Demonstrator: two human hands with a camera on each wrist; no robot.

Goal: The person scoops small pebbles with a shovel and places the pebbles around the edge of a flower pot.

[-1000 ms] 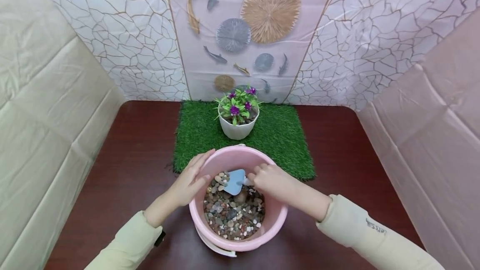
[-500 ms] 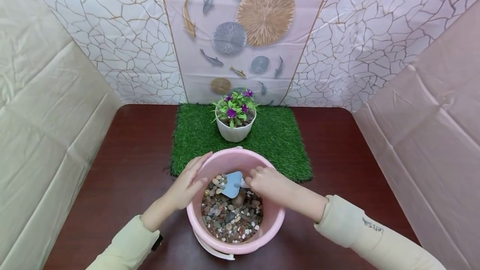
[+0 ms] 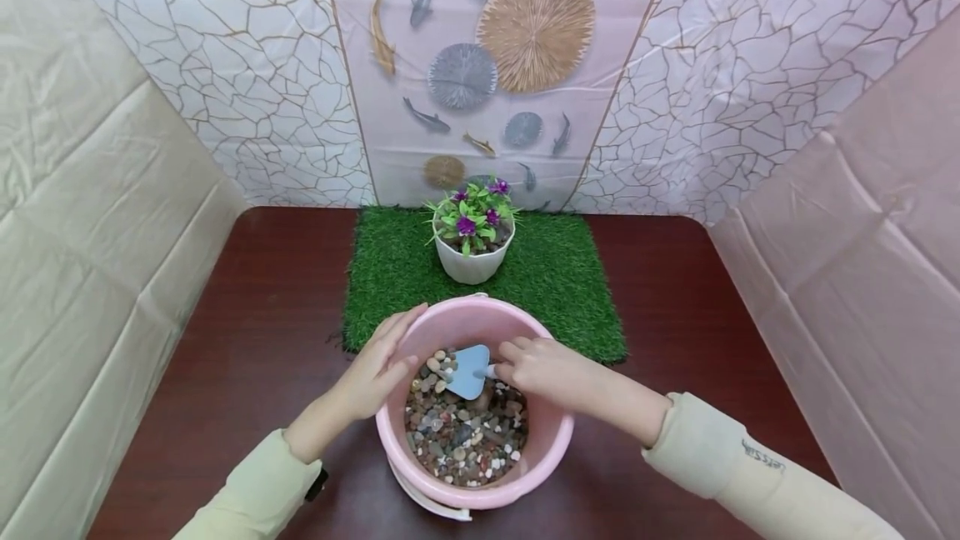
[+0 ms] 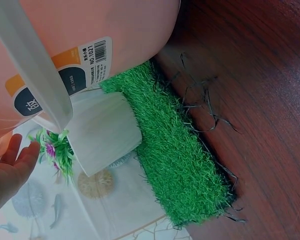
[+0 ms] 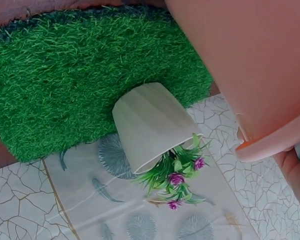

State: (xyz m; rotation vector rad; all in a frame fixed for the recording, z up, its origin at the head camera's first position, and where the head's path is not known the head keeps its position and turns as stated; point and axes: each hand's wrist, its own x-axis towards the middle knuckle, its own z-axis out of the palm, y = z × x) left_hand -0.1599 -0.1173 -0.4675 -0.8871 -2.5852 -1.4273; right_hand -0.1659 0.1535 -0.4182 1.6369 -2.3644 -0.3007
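In the head view a pink bucket (image 3: 546, 461) holds many mixed pebbles (image 3: 465, 440) at its bottom. My right hand (image 3: 543, 369) reaches over the right rim and grips the handle of a small shovel with a light blue blade (image 3: 469, 373). The blade lies tilted over the stones, with several tan pebbles (image 3: 437, 363) at its left edge. My left hand (image 3: 375, 369) rests on the left rim, fingers extended along it and thumb over the inside. Those fingers (image 4: 25, 157) show beside the bucket (image 4: 130, 25) in the left wrist view.
A white pot (image 3: 472, 265) of purple flowers stands on a green turf mat (image 3: 562, 273) just behind the bucket. The bucket's white carrying handle (image 3: 427, 502) hangs at its front. Around lies a dark red-brown table (image 3: 262, 340), with fabric walls (image 3: 277, 90) on three sides.
The right hand and the blue blade have shifted slightly within the bucket. My left hand keeps its place on the rim. The whole head view has moved a little.
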